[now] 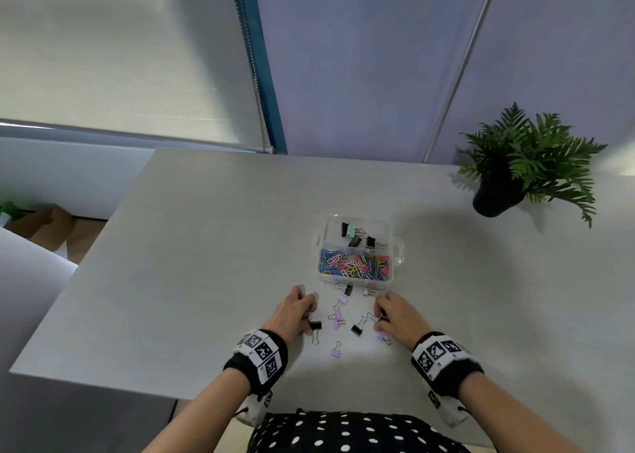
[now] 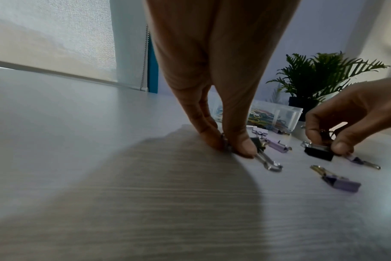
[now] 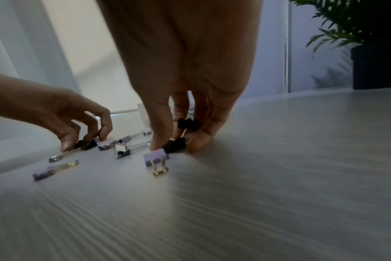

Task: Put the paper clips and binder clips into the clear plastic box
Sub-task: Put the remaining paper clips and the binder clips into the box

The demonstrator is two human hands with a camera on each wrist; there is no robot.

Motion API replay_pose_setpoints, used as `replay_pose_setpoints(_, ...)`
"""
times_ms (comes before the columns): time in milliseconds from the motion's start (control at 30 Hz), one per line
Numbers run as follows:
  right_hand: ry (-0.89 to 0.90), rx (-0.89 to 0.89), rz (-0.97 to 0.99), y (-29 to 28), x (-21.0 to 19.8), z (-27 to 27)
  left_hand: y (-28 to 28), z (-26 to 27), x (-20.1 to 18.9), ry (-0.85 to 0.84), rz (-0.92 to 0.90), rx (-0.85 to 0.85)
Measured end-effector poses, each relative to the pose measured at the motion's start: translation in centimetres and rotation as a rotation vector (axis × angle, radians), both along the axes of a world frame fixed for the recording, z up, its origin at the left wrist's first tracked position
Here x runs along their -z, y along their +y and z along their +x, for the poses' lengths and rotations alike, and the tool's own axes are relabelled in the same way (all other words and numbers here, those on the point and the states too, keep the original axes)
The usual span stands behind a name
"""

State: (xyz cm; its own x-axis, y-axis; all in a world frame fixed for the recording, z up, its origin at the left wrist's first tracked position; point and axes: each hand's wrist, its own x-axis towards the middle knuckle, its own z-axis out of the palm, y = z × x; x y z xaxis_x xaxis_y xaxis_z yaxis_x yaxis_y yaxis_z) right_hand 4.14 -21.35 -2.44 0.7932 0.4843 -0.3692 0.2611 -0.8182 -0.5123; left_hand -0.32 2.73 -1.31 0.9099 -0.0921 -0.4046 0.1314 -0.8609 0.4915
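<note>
The clear plastic box [image 1: 395, 246] stands mid-table; its far compartment holds binder clips [image 1: 357, 236] and its near one coloured paper clips [image 1: 355, 263]. Several loose purple and black binder clips [image 1: 336, 318] lie between the box and my hands. My left hand [image 1: 307, 316] is down on the table, thumb and forefinger pinching a binder clip [image 2: 224, 142] beside a black clip [image 1: 315, 325]. My right hand [image 3: 174, 146] pinches a black binder clip [image 3: 175, 144] on the table, and another black clip [image 3: 188, 123] is tucked in its fingers. A purple clip [image 3: 156, 157] lies just in front of it.
A potted fern [image 1: 525, 163] stands at the table's far right. The table's left edge [image 1: 79, 270] drops to the floor, and the front edge is near my body. A roller blind and a wall lie behind the table.
</note>
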Motion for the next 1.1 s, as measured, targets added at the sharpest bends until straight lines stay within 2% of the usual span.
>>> replay_pose_setpoints(167, -0.061, -0.026, -0.066, 0.6, -0.2, -0.4, 0.9, -0.5, 0.0, -0.033, -0.034, 0.004)
replay_pose_setpoints(267, 0.016, 0.025, 0.0, 0.3, -0.6, -0.3, 1.3, -0.3, 0.0, -0.028, -0.031, 0.037)
replay_pose_setpoints(333, 0.175, 0.183, 0.171, 0.0, -1.6, 0.1, 1.2, -0.2, 0.1, -0.043, -0.014, 0.069)
replay_pose_setpoints(467, 0.63, 0.509, 0.653, 0.1, -4.6, 1.5, 1.3, -0.7, -0.3, -0.153, 0.072, 0.095)
replay_pose_setpoints(567, 0.76, 0.636, 0.87, 0.3, -6.4, 3.7, 1.4, -0.5, 0.0, -0.073, 0.02, 0.092)
replay_pose_setpoints(633, 0.726, 0.656, 0.91, 0.7, -7.2, 5.9, 1.6, -0.7, 0.1, -0.059, 0.039, 0.111)
replay_pose_setpoints(700, 0.615, 0.677, 0.882, 1.5, -7.3, 8.3, 1.8, -1.0, 0.5, -0.106, 0.059, 0.116)
replay_pose_setpoints(833, 0.39, 0.656, 0.686, 3.6, -6.0, 12.3, 1.6, -1.1, 0.4, -0.169, 0.062, 0.12)
replay_pose_setpoints(933, 0.321, 0.536, 0.42, 4.5, -5.5, 13.0, 1.3, -1.2, 0.1, -0.154, 0.08, 0.141)
replay_pose_setpoints(1000, 0.212, 0.412, 0.243, 4.5, -6.2, 12.2, 1.3, -1.2, 0.0, -0.143, 0.059, 0.147)
replay_pose_setpoints(1100, 0.014, 0.266, 0.261, 4.0, -8.0, 9.4, 1.4, -1.1, 0.1, -0.134, 0.065, 0.166)
